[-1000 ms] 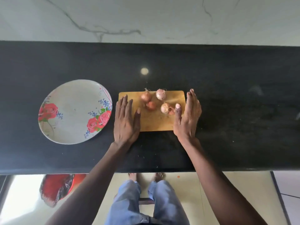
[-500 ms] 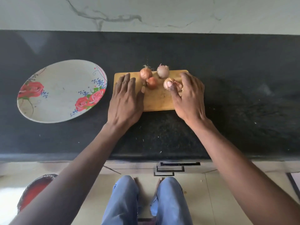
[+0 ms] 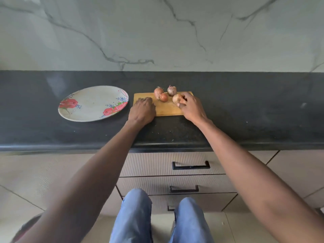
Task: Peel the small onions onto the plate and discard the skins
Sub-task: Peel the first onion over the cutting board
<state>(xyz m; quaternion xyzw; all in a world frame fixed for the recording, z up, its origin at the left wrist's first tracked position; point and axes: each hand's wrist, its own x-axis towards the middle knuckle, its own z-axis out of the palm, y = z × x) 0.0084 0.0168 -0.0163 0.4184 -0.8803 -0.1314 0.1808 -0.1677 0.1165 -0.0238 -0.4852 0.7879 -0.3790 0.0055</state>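
**Right hand grips 1 small onion on the board; left hand rests at the board's left edge**

Right hand (image 3: 191, 106) is curled around 1 small brown-skinned onion (image 3: 176, 98) at the right end of a small rectangular wooden cutting board (image 3: 168, 109); thumb sits under the onion on the near side, fingers wrap over its right side. Can't tell whether the onion is lifted or touching the board.

Left hand (image 3: 142, 111) lies palm down over the board's left end w/ fingers bent forward & loose, holding nothing. Fingertips are foreshortened, so contact w/ the wood can't be confirmed.

3 more small unpeeled onions (image 3: 164, 95) sit clustered at the board's far edge, btwn the 2 hands: 2 reddish-brown ones touching each other, 1 paler pinkish one just right of them & near the held onion.

A round white plate w/ red rose & blue flower print (image 3: 91, 100) lies just left of the board, apart from it, nothing on it.

Board & plate sit mid-depth on a black speckled stone countertop (image 3: 245, 111). Bare counter runs wide to the right of the board & in a strip along the rounded front edge. Behind: grey-veined marble-look wall (image 3: 157, 32). Below the counter: beige ribbed drawers w/ black bar handles (image 3: 191, 165), the person's knees in blue jeans (image 3: 135, 216), pale tiled floor.
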